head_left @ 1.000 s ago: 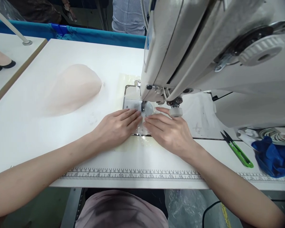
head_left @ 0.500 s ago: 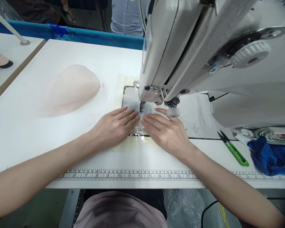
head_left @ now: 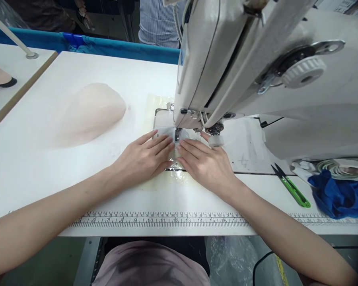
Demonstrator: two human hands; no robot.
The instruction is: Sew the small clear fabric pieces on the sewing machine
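Observation:
My left hand point(head_left: 146, 156) lies flat on the left of the needle area, fingers outstretched and thumb out to the right. My right hand point(head_left: 207, 161) rests flat on the other side, fingers together and pointing at the presser foot point(head_left: 177, 134). Both sets of fingertips are close to the foot, over the metal plate of the sewing machine point(head_left: 211, 63). I cannot make out any cloth beneath them. Clear, shiny tape point(head_left: 179, 174) covers the table between and in front of my hands. A thin pale beige piece point(head_left: 94, 113) lies to the left.
Thread snips with a green handle point(head_left: 295, 191) and a crumpled blue cloth point(head_left: 341, 194) lie at the right. A printed ruler point(head_left: 167, 219) runs along the front edge. Beige pieces with dark ends point(head_left: 2, 77) sit on the far-left table. Other people stand beyond the blue cloth edge point(head_left: 116, 45).
My left thumb now sticks out to the right, below the fingers. Both hands have shifted slightly by the presser foot. The beige piece has stayed put.

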